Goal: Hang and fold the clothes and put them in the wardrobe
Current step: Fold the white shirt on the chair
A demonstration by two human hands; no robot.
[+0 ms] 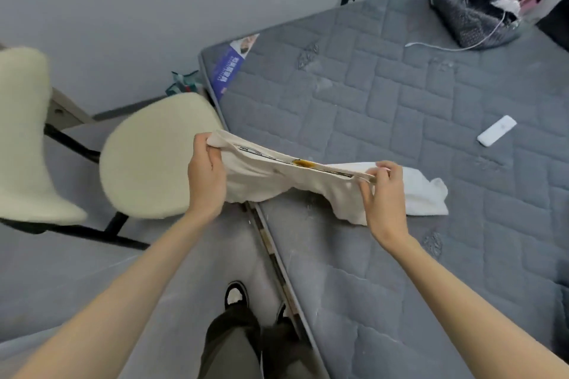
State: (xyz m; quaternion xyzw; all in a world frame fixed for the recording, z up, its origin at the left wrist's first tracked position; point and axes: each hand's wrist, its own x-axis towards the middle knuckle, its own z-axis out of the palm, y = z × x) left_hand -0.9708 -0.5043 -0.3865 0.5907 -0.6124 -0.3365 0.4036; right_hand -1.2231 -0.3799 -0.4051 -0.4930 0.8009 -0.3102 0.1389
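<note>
The garment [286, 177] is cream with a black stripe and an amber mark. The mattress [385, 108] is grey, quilted in blocks. The chair [154, 157] is cream, the remote [496, 130] white.

Grey mattress [400, 101] with remote [496, 130], bag [474, 18]

Two hands [205, 175] [385, 198], one chair [154, 157], one mattress [369, 101], one remote [496, 130] (white)
</note>
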